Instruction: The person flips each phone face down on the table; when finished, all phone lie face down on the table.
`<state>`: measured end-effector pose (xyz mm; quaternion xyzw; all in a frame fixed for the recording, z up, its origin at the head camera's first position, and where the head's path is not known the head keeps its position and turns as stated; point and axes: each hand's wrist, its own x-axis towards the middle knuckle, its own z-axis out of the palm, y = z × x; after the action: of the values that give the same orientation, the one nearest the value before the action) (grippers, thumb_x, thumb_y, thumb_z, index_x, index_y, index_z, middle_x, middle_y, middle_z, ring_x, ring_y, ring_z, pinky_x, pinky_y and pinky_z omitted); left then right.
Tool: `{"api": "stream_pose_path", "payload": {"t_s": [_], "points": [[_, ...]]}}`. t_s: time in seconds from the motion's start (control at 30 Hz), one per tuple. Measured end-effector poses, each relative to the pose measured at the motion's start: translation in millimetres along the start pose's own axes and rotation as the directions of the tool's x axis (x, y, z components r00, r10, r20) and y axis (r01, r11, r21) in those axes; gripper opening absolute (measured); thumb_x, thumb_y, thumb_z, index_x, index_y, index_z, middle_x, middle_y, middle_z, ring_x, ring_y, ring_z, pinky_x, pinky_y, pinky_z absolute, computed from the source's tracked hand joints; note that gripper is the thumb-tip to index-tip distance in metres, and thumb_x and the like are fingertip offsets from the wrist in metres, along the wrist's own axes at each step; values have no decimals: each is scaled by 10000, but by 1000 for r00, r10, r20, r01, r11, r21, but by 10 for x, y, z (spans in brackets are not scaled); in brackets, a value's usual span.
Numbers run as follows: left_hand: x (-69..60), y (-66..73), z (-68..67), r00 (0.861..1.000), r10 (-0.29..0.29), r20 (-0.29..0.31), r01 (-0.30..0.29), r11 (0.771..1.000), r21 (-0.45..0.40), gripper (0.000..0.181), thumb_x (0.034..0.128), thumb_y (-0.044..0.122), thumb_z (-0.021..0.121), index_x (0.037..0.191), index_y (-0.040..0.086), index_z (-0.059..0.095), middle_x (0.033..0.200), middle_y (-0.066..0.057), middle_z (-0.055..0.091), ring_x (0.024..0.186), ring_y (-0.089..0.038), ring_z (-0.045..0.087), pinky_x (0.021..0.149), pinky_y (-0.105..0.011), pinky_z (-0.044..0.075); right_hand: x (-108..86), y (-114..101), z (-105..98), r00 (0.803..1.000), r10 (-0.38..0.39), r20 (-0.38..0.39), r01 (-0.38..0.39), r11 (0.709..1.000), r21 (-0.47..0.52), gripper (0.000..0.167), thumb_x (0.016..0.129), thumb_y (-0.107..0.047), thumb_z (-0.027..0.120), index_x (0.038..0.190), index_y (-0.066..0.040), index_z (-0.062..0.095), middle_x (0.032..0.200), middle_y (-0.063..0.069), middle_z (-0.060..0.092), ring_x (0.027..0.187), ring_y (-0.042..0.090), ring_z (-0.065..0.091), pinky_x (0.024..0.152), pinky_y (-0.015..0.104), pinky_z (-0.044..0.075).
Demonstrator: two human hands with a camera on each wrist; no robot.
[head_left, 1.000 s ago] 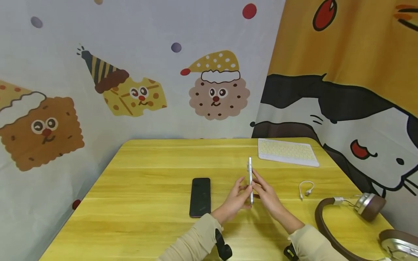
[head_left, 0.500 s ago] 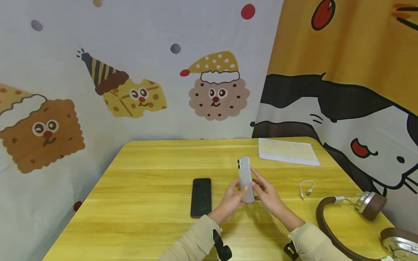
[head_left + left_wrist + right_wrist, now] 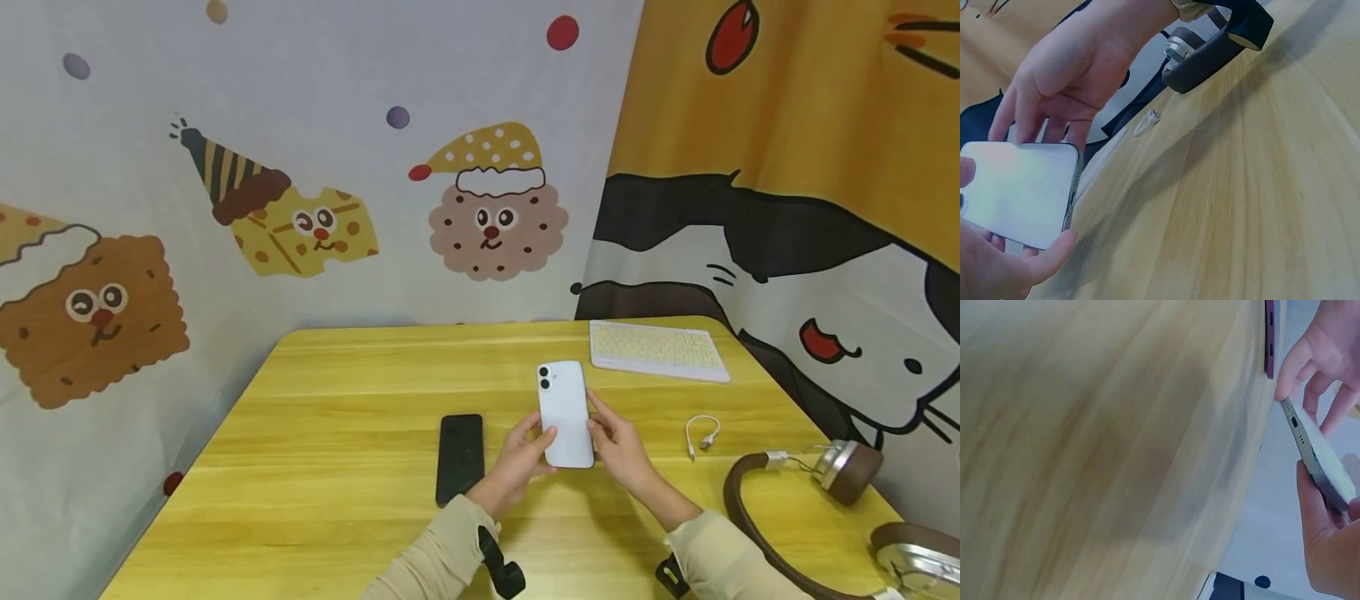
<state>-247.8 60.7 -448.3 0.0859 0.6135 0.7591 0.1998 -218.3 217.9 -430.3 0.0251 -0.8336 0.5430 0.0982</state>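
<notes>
A white phone (image 3: 567, 417) is held above the table, its back with two camera lenses facing the head camera. The left hand (image 3: 517, 461) grips its left edge, thumb on the back. On the opposite edge, the right hand (image 3: 624, 457) holds it with thumb and fingers. In the left wrist view both hands are around the phone (image 3: 1019, 190). The phone's bottom edge with its port (image 3: 1300, 434) shows in the right wrist view. A black phone (image 3: 460, 457) lies on the table beside the left hand.
A white keyboard (image 3: 658, 350) lies at the back right of the wooden table (image 3: 337, 467). In front of it is a short white cable (image 3: 702, 436). Brown and silver headphones (image 3: 750, 508) rest at the right edge. A patterned cloth hangs behind.
The white phone has turned from edge-on to showing its full back, with both hands still gripping it. The left hand has shifted slightly to the left.
</notes>
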Motion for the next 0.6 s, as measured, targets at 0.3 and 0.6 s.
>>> {"api": "stream_pose_path", "payload": {"t_s": [0.3,0.6], "points": [[-28,14,6,1000,7,-6,-7,1000,-2,490,874,214,552,1297,45,372,1177,-128,366,905,-187,520,700,-380,523,27,69,3,1000,20,16,-19,996,-82,574,905,-31,443,1410,-14,170,1116,287,525,862,308,624,670,327,523],[-12,36,-10,1000,12,20,-11,1000,-18,424,878,176,539,1274,99,411,1135,-101,394,933,-190,507,690,-377,529,45,72,20,995,84,49,-79,994,-80,605,925,-90,407,1412,19,65,1253,321,408,1009,412,553,776,429,502]]}}
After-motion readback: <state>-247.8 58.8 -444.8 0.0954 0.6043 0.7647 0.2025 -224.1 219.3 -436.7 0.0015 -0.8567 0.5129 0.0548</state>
